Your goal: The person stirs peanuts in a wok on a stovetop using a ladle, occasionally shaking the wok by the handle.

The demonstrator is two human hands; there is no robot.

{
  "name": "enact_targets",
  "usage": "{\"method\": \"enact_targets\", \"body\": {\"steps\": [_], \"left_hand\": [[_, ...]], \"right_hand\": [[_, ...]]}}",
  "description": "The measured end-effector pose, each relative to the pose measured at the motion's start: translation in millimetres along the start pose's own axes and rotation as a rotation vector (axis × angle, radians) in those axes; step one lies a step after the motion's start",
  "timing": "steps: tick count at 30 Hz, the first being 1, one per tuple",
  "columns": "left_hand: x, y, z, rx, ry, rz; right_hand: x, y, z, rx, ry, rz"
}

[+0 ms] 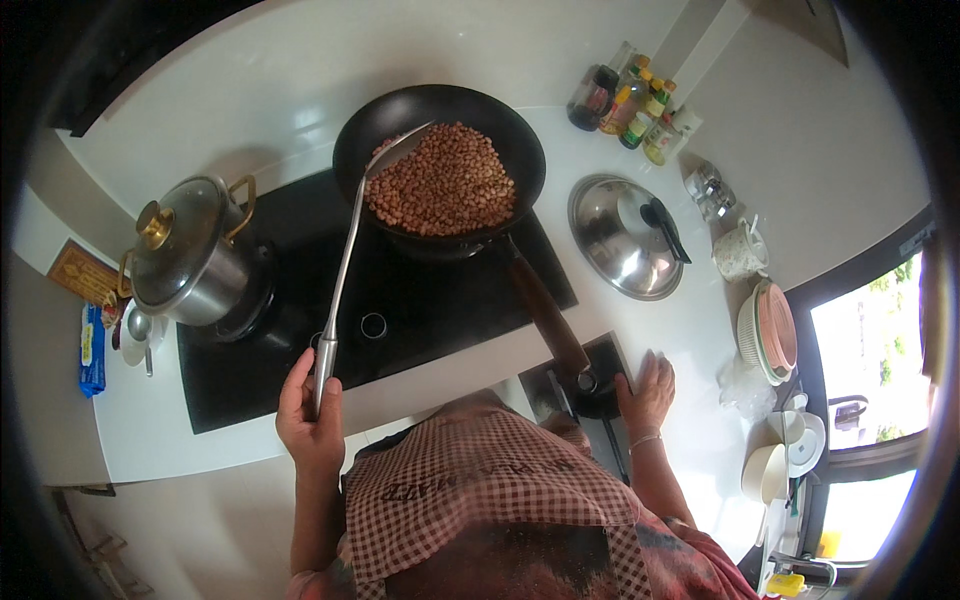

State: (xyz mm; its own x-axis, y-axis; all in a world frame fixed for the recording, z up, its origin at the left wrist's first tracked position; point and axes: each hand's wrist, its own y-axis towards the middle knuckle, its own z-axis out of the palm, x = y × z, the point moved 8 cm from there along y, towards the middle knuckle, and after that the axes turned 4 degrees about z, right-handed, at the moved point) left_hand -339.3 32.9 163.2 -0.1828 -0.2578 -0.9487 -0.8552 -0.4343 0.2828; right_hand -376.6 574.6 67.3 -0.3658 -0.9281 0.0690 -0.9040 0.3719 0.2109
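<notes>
My left hand (311, 416) grips the metal handle of a long spatula (346, 262). The spatula's blade rests at the left side of a heap of reddish-brown peanuts (450, 180), inside a dark wok (525, 150). The wok sits on the rear right of a black glass cooktop (435, 322), its brown wooden handle (551, 319) pointing towards me. My right hand (651, 390) lies on the white countertop (697, 442), fingers spread, holding nothing. It is close to the end of the wok handle but apart from it.
A lidded steel pot (199, 247) stands on the cooktop's left. Right of the wok lies a domed steel lid (626, 236). Sauce bottles (626, 105) cluster in the back corner. Cups, pink and green baskets (769, 330) and a cream pan (765, 472) line the right wall by the window.
</notes>
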Motion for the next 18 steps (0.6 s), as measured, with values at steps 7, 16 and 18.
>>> {"method": "enact_targets", "body": {"steps": [7,16,18], "left_hand": [[-1.0,-1.3,6.1,-0.023,-0.029,0.002],[-4.5,-3.1,10.8,-0.012,0.017,0.007],[-3.6,-3.1,11.1,-0.016,0.018,0.007]], "right_hand": [[-2.2,-0.4,1.4,-0.004,-0.006,0.004],[-3.7,-0.4,1.5,-0.026,0.032,-0.017],[-4.2,-1.1,1.7,-0.035,0.033,-0.03]]}}
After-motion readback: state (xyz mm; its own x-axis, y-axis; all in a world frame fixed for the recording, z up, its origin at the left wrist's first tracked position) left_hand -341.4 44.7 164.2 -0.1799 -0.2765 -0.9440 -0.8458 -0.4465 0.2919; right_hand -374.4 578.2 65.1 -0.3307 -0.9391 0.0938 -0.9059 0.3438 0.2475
